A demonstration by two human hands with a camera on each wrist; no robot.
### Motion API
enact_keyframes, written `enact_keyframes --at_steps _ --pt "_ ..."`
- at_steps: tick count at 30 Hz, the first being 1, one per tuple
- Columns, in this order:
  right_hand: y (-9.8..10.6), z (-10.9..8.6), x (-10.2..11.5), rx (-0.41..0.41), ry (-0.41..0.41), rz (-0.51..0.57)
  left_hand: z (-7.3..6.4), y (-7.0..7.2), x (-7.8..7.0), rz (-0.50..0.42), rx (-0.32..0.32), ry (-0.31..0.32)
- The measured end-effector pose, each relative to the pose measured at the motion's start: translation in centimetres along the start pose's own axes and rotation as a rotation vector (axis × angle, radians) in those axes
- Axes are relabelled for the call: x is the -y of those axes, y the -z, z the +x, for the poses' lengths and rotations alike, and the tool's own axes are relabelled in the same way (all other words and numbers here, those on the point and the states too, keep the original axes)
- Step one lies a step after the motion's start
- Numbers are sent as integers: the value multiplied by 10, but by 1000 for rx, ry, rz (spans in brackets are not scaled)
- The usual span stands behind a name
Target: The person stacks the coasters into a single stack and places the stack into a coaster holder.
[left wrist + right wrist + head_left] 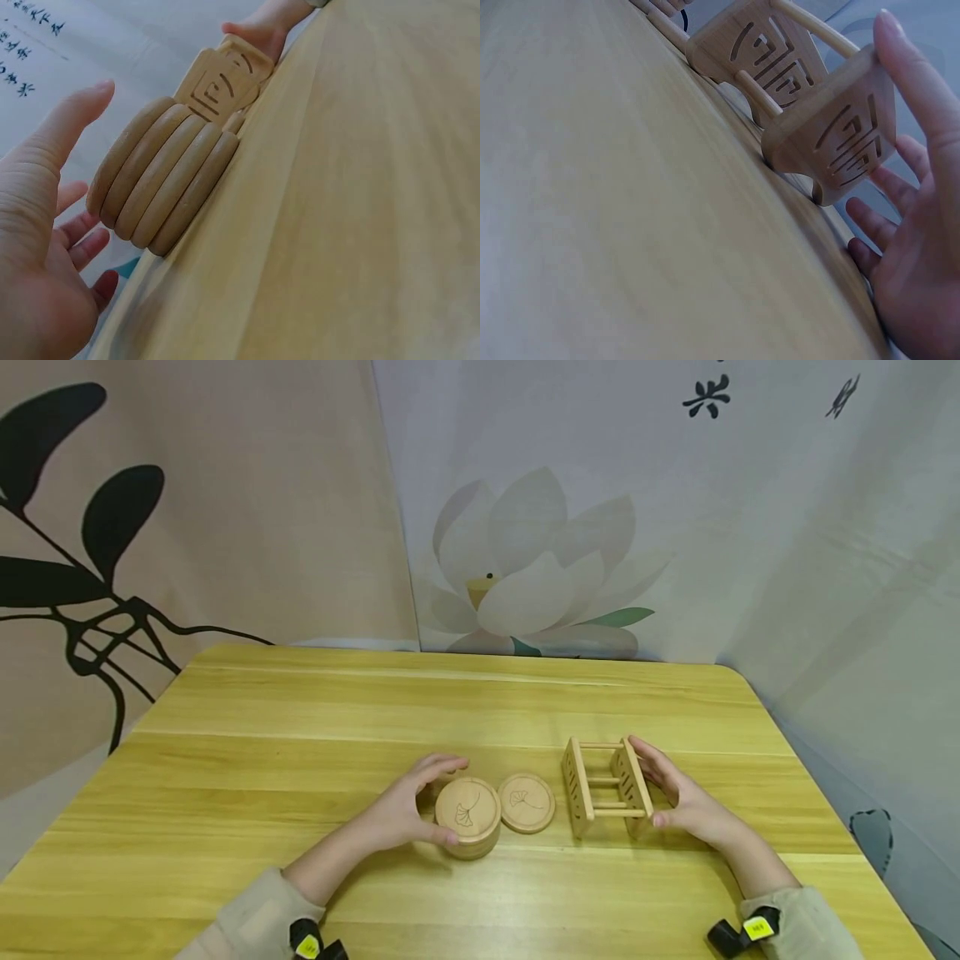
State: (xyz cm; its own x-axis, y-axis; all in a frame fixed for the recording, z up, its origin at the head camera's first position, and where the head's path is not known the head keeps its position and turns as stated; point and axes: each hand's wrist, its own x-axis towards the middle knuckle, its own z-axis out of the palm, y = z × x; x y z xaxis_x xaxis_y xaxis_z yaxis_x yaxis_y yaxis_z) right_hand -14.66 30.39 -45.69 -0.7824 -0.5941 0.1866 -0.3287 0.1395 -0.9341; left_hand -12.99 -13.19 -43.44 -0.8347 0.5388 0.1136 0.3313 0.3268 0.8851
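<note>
"What's nearest the camera?"

"Two beige sleeves (258, 906), with a black wrist-worn device (306, 937) bearing a yellow label by the left cuff and another like it by the right."

"And the left hand (405, 812)?"

"Its thumb and fingers are spread around the near-left side of a stack of round, light-wood discs (468, 814), not grasping it; the left wrist view shows the thumb clear of the wood. The stack stands on the yellow wood-grain table (337, 710), its top disc engraved with a ginkgo leaf."

"Anything beside it?"

"A single flat, round wooden disc (527, 803), also engraved with a leaf, just right of the stack. I can't tell whether they touch."

"The right hand (686, 800)?"

"Released too: thumb and fingers apart, at the right panel of a pale wooden rack (627, 777). Whether a fingertip touches it, I can't tell."

"How's the rack built?"

"Two upright panels with cut-out slots, joined by round dowels. It stands on the table, right of the loose disc."

"Behind?"

"A pale hanging cloth printed with a white lotus (570, 560)."
</note>
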Motion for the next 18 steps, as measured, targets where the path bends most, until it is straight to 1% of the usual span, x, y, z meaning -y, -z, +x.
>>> enact_keyframes --at_steps 7,12,15,18 --pt "0 0 0 0 -5 -10 5 2 -5 -4 -2 -24" --pt "1 -1 0 3 -10 -8 11 3 -12 4 -10 -67" --pt "1 -1 -1 3 -12 -5 16 2 -15 16 -3 -86" --pt "1 -1 -2 3 -11 -6 20 -1 -19 33 10 -89"
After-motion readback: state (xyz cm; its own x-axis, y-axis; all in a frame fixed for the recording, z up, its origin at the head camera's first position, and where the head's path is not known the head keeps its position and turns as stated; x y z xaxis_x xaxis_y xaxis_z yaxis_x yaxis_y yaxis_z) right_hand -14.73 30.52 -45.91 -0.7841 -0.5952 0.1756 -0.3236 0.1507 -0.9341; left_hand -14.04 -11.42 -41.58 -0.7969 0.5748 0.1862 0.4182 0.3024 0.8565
